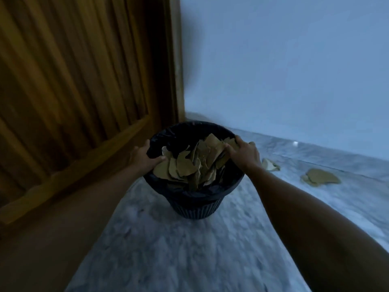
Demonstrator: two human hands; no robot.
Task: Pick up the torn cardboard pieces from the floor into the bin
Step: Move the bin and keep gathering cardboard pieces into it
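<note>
A dark ribbed bin (194,209) lined with a black bag stands on the marble floor, in the corner by the door. Torn brown cardboard pieces (189,165) fill it to the rim. My left hand (143,158) grips the bin's left rim, thumb lying over the edge. My right hand (244,153) rests at the right rim, fingers closed on a cardboard piece (230,144) at the top of the pile. Two more torn pieces lie on the floor to the right: a small pale one (270,165) and a larger flat one (321,177).
A wooden door (73,91) stands close on the left, its frame meeting a pale wall (284,60) behind the bin. Grey marble floor (189,249) stretches toward me and to the right.
</note>
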